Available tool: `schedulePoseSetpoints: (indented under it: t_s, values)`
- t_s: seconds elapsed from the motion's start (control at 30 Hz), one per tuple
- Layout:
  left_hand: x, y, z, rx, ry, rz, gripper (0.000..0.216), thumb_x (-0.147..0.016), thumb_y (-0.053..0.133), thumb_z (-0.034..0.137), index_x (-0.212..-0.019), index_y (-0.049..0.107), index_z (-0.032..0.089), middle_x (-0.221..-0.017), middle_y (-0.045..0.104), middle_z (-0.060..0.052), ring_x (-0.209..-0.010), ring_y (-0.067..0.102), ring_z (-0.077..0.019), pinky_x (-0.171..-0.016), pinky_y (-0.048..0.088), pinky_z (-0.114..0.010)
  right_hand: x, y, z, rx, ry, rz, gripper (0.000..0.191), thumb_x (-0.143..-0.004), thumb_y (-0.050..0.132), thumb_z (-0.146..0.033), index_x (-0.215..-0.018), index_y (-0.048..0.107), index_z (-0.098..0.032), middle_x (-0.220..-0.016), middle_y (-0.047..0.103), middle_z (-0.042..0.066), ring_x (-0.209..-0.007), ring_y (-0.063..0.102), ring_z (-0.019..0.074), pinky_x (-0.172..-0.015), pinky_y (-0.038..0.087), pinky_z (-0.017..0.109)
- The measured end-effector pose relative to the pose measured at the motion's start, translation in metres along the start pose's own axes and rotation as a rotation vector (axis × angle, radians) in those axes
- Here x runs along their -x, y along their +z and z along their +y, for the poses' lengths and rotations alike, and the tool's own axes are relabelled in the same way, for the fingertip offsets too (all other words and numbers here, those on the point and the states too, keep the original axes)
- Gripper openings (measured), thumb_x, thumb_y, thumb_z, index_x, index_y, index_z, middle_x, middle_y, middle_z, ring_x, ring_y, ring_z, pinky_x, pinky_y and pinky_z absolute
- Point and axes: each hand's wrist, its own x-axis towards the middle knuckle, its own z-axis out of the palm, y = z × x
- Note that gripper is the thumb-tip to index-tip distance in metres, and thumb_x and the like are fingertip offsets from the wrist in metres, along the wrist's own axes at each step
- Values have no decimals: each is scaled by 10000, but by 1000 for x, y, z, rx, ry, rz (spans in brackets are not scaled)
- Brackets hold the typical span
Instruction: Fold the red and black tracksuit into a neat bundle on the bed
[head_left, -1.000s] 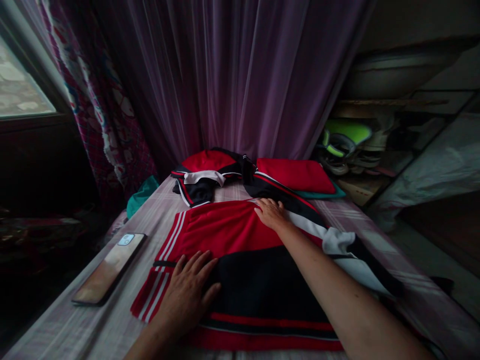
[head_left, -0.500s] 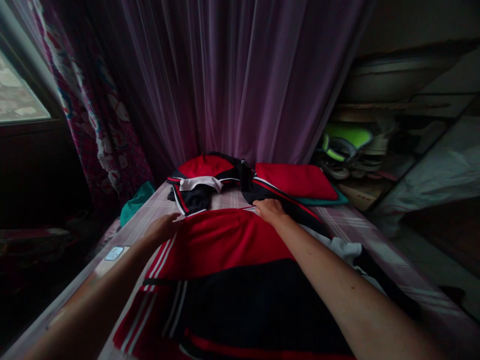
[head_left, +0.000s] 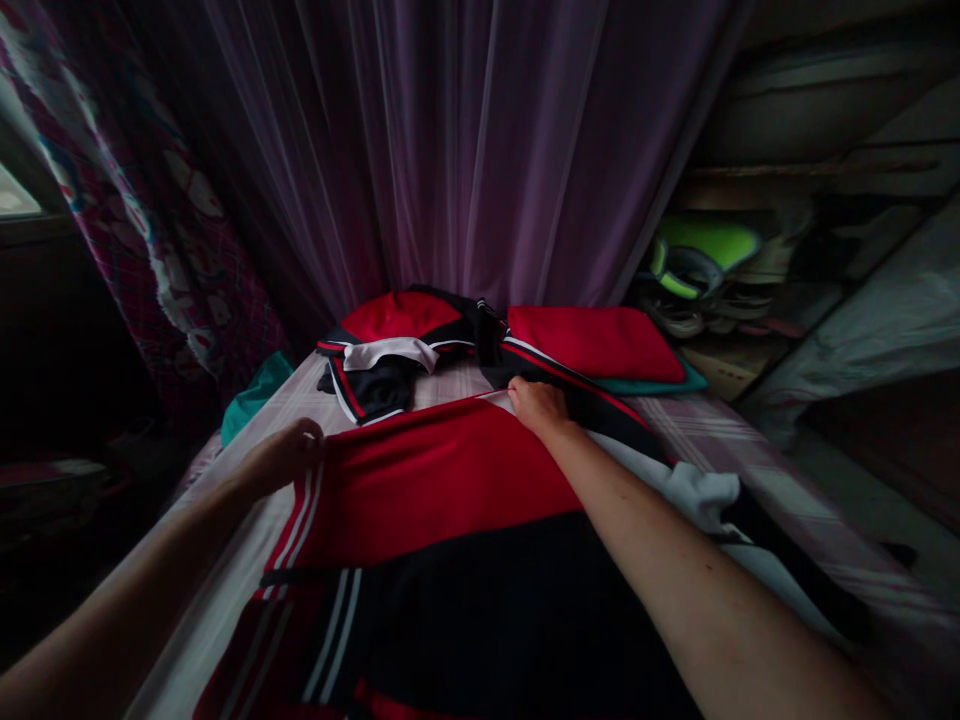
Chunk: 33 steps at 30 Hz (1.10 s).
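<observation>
A red and black jacket [head_left: 450, 480] with white stripes down its sleeve lies spread in front of me. My left hand [head_left: 289, 452] is closed on its far left corner, where the stripes begin. Further right, my right hand [head_left: 538, 403] pinches the far edge beside a pale patch of lining. Between the two hands the red edge is drawn fairly straight. My right forearm crosses over the jacket's right side and hides part of it.
Behind the jacket, a bunched red and black garment [head_left: 401, 318] lies near a folded red cloth [head_left: 596, 342] on the checked bed sheet [head_left: 712, 430]. Purple curtains [head_left: 465, 150] hang behind. A teal cloth [head_left: 255, 395] sits at the left edge, and shelves with shoes [head_left: 679, 320] stand right.
My left hand has moved left with the jacket's corner, and the red edge is now stretched tighter. My right hand keeps its hold. The phone on the left is out of sight.
</observation>
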Motion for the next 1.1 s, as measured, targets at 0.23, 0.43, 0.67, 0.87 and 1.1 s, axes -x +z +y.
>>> schedulePoseSetpoints:
  t_s: [0.23,0.43,0.67,0.87,1.1]
  values:
    - [1,25,10,-241,-40,147,464,-876,415,311,-1285,547,137,-1186,679,-165,-1016,680,-280,-831,530,-380,23,1,-14,-69,20,63,366,-1014,362,-321,-1324,540,-241,-1178,707,119,-1068,673,240,-878,497,348]
    - [25,69,43,-300,363,224,490,-965,370,386,-1406,521,236,-1509,494,-90,-1411,413,-285,-1150,331,-492,78,13,-30,-198,-468,79,500,-1001,392,-405,-1440,495,-189,-1530,462,101,-1424,383,224,-1169,288,379]
    - [25,96,47,-285,278,161,630,-972,333,545,-1520,381,238,-1578,392,-103,-1453,344,-316,-1160,278,-559,100,27,52,-126,-198,-2,569,-1008,279,-438,-1508,400,-196,-1592,358,100,-1467,312,218,-1191,229,452]
    - [23,93,47,-293,270,178,618,-970,347,532,-1503,409,224,-1555,429,-104,-1440,360,-320,-1147,286,-558,116,25,112,-33,129,-67,612,-998,262,-456,-1539,339,-179,-1612,307,123,-1476,289,265,-1190,211,500]
    - [23,93,48,-259,304,206,597,-965,348,543,-1494,411,274,-1547,438,-95,-1422,377,-319,-1130,297,-569,118,14,119,-42,149,-95,579,-1001,290,-443,-1531,355,-219,-1612,321,94,-1472,296,239,-1186,232,438]
